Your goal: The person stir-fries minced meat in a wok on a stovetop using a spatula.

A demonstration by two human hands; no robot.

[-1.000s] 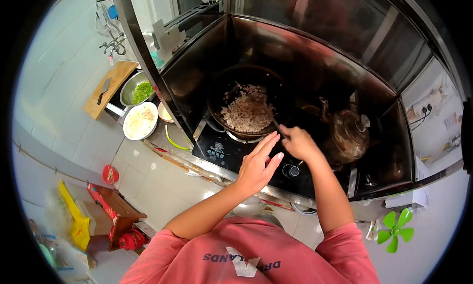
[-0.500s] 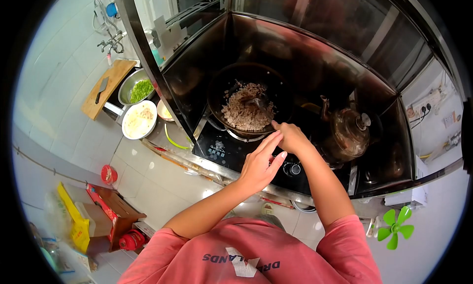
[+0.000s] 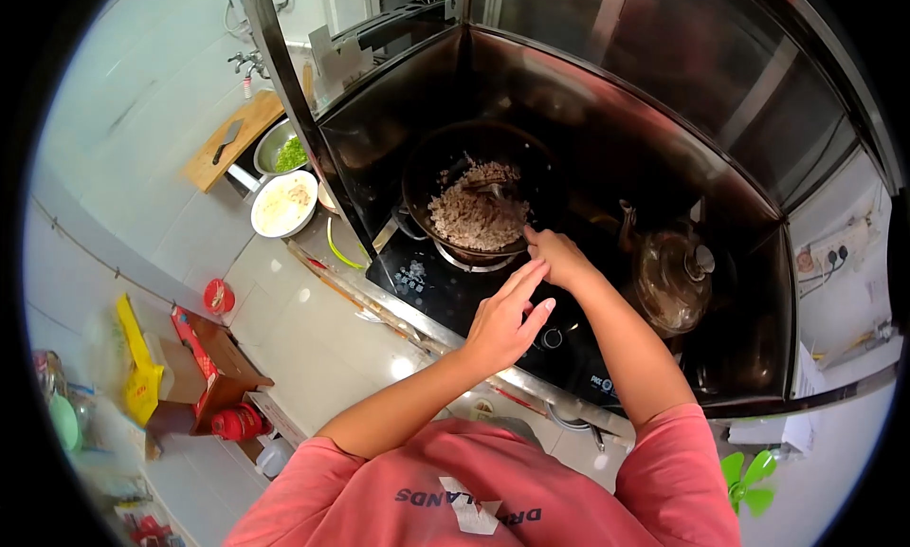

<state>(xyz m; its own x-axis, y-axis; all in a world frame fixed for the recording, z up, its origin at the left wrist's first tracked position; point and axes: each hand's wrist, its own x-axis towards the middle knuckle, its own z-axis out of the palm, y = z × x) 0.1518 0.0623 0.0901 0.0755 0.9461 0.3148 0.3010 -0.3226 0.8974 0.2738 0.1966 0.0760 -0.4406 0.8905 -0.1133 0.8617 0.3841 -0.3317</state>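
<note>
A dark wok (image 3: 542,154) sits on the stove's left burner, with crumbled browned minced meat (image 3: 471,210) heaped inside. My right hand (image 3: 561,260) is closed at the wok's near right rim around the handle of a spatula (image 3: 500,192), whose blade lies in the meat. Most of that handle is hidden by the fingers. My left hand (image 3: 504,325) is open, its fingers stretched out and the thumb apart. Its fingertips reach up beside my right hand, touching or almost touching it.
A glass-like kettle (image 3: 671,286) stands on the right burner. Left of the metal splash guard are a bowl of chopped greens (image 3: 291,154), a white bowl (image 3: 275,227), and a cutting board (image 3: 206,168) bearing a cleaver (image 3: 227,141). A stove knob (image 3: 550,338) sits below my hands.
The whole view has shifted and turned slightly. My left hand's fingertips sit a little lower against my right hand. My right hand keeps hold of the spatula in the meat.
</note>
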